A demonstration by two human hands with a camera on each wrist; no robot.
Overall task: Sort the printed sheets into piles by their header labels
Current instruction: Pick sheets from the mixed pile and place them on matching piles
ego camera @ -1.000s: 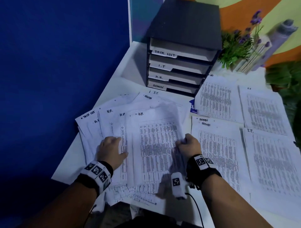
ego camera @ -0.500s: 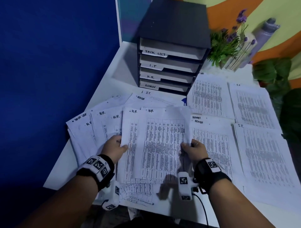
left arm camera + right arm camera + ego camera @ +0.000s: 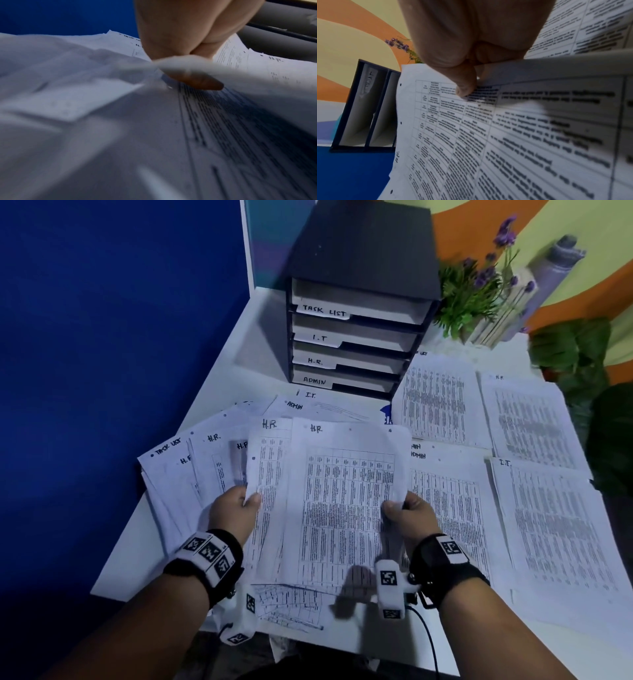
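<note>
Sheets (image 3: 342, 508) headed H.R.: two | hands: left (image 3: 236, 510), right (image 3: 409, 517), both pinching

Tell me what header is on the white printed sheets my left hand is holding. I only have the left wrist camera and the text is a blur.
Observer: In the head view, the bundle of white printed sheets reads H.R. on its top page.
Operator: Is the other hand on it too?
Observer: Yes. The right hand pinches the right edge with the thumb on top, and the left hand pinches the left edge.
Operator: Where is an H.R. pile?
Observer: A flat white pile headed H.R. lies at the far right of the white table, one pile over from the black four-shelf paper tray.
</note>
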